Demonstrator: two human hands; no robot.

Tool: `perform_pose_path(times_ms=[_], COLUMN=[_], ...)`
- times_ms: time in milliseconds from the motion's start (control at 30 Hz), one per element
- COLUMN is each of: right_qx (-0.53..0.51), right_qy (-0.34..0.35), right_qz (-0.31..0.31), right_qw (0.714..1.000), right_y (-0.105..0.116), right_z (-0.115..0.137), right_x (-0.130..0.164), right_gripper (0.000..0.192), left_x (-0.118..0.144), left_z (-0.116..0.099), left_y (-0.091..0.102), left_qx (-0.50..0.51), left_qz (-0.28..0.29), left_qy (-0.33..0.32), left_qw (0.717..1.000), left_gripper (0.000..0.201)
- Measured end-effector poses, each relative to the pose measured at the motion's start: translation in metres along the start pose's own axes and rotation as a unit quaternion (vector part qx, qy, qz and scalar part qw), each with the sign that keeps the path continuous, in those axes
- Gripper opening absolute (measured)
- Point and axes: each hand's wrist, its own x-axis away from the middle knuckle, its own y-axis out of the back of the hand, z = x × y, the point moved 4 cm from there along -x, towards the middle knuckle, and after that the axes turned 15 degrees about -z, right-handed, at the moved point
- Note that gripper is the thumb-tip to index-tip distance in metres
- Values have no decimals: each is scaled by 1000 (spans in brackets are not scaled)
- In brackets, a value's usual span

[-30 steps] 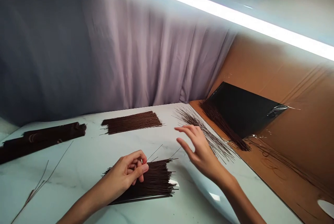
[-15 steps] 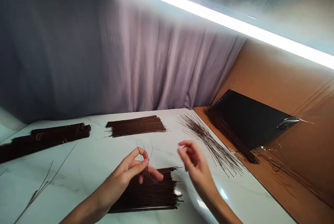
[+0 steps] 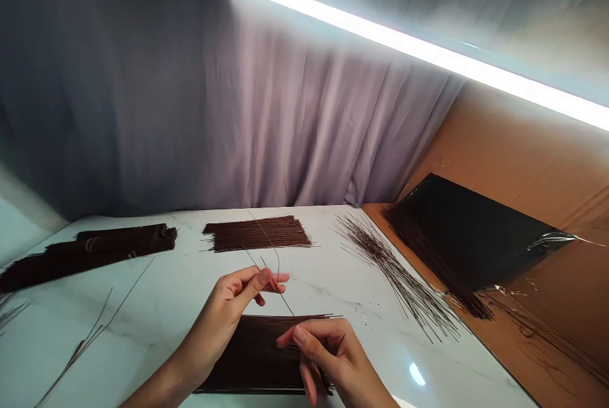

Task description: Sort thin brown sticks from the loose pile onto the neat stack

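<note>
Near bundle: dark, thin sticks laid side by side on the white table [image 3: 328, 281]; I take this near bundle [image 3: 259, 357] as my landmark.
Left hand: the left hand [image 3: 233, 297] is above the bundle's far edge, thumb and forefinger pinched on a few thin strands [image 3: 287, 305], other fingers loosely spread.
Strands: over the bundle's far edge, one bent upward, another slanting down to the right hand.
Right hand: the right hand [image 3: 333, 354] is over the bundle's right end, thumb and forefinger close together; I can't tell whether they grip the strand.
Wrapping: clear film [image 3: 552, 241] glints at the edge of a black sheet [image 3: 476, 236], well right of and beyond the bundle; I can't tell whether it encloses the sheet.
Brown board: right of the bundle, bearing the sheet and a dark heap [image 3: 428, 256] along its near-left edge.
Other sticks: a far bundle [image 3: 257, 233] directly beyond, a fanned pile [image 3: 380, 256] beyond to the right, a glossy dark stack [image 3: 118, 243] beyond to the left, loose sticks [image 3: 78, 354] to the left.
In the way: the right hand hides the bundle's right end, the left forearm its left.
</note>
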Motion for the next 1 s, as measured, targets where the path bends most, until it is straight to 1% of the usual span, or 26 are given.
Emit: perform_pose_path(times_ms=[133,200,267,333,367,400,433,467,500,533,567,600,633,667,700,733,767,800,833,867,900,933,967,1000], right_qx=[3,11,28,80,126,190,267,349,434,515,582,629,662,688,706,716,717,707,686,656,619,579,543,521], right_qy=[-27,-35,-36,-1,33,73,107,133,132,106,75,44,27,33,58,99,150,205,259,308,351,385,400,390], right_qz=[11,7,-2,-38,-73,-124,-183,-253,-317,-375,-400,-405,-403,-397,-393,-395,-401,-403,-396,-376,-333,-277,-212,-147], right_qw=[1000,999,999,996,989,971,940,893,833,763,704,662,631,607,586,567,550,544,553,578,618,663,707,745], right_y=[-4,-3,3,22,37,55,77,100,125,149,171,190,205,215,220,220,214,204,189,170,147,122,97,74], right_z=[2,3,4,8,12,17,22,28,32,34,35,33,31,29,28,27,27,27,26,26,25,23,20,16], right_x=[2,2,-2,-9,-14,-18,-20,-22,-22,-22,-21,-21,-21,-22,-23,-25,-26,-27,-28,-28,-27,-25,-22,-19], right_gripper=[63,63,64,64,64,63,60,59,56,54,51,49,48,47,47,46,47,47,47,46,41,35,30,29], left_x=[-5,-9,-13,-17,-18,-20,-20,-19,-19,-18,-18,-19,-23,-28,-34,-43,-53,-63,-75,-87,-98,-109,-119,-128], left_z=[-1,0,4,10,14,19,23,26,28,29,30,32,34,38,42,48,53,57,63,67,71,73,74,74], left_y=[5,5,4,5,6,9,12,15,18,20,23,26,29,32,35,37,39,41,42,42,40,38,36,33], left_qx=[-15,-14,-17,-37,-57,-84,-116,-149,-180,-207,-231,-253,-272,-289,-303,-315,-325,-335,-341,-344,-348,-351,-356,-360], left_qz=[9,30,61,90,101,107,114,123,133,144,152,153,148,136,119,105,81,47,26,7,-5,-16,-26,-37], left_qy=[-35,-35,-35,-37,-37,-36,-36,-43,-57,-78,-103,-129,-151,-170,-190,-207,-229,-258,-267,-273,-280,-289,-298,-307], left_qw=[999,999,997,995,993,990,986,980,973,965,955,947,939,932,926,920,914,905,901,898,895,890,885,880], left_gripper=[39,40,41,40,39,38,36,34,31,28,25,22,20,19,19,19,19,20,21,22,23,25,26,26])
